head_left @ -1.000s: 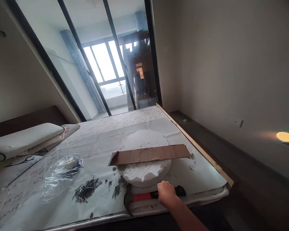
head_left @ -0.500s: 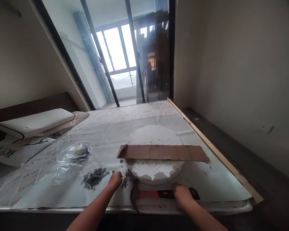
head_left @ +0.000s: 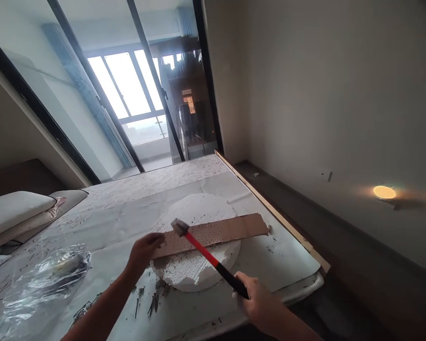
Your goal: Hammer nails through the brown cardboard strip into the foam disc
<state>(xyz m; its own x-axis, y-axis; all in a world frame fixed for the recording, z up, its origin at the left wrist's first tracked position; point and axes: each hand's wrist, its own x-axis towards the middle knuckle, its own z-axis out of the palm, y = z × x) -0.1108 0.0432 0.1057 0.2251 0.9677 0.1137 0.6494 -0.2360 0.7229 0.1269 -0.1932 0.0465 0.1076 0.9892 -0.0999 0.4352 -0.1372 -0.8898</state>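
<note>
My right hand grips the black end of a hammer with a red handle. Its metal head hovers over the left end of a brown cardboard strip full of small holes. The strip lies across a round white foam disc on a paper-covered bed. My left hand is closed in a pinch at the strip's left end, right beside the hammer head; what the fingers hold is too small to make out.
Loose dark nails lie on the paper in front of the disc. A crumpled clear plastic bag sits at the left, pillows further back. A wooden edge strip borders the bed's right side, with dark floor beyond.
My right hand has lifted the hammer from the bed's front edge and swung its head over the strip. My left hand has moved from the nails up to the strip's left end.
</note>
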